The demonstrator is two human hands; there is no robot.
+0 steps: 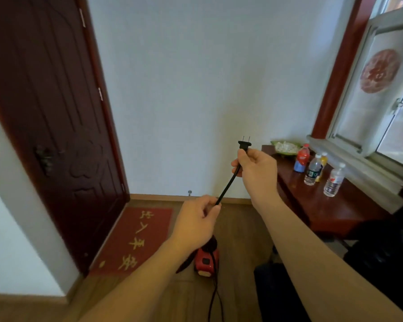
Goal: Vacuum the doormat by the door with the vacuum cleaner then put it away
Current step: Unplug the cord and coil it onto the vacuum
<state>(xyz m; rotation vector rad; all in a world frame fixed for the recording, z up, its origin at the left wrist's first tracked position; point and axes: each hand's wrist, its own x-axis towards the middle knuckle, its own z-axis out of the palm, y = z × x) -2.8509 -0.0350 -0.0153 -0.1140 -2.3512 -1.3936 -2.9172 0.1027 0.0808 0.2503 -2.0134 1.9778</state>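
Two pinch grips on cord [228,184]: right hand [256,169] at plug [244,144] end, left hand [197,225] on slack, vacuum [206,261] beside doormat [135,238]; probably pre-plug-in, next needs socket.

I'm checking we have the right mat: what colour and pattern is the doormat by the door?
The doormat is red with yellow characters; head view.

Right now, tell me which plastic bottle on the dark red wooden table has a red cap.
The red-labelled bottle with the blue base, farthest back by the green dish. The two clear bottles have white caps; the yellow bottle has a pale one.
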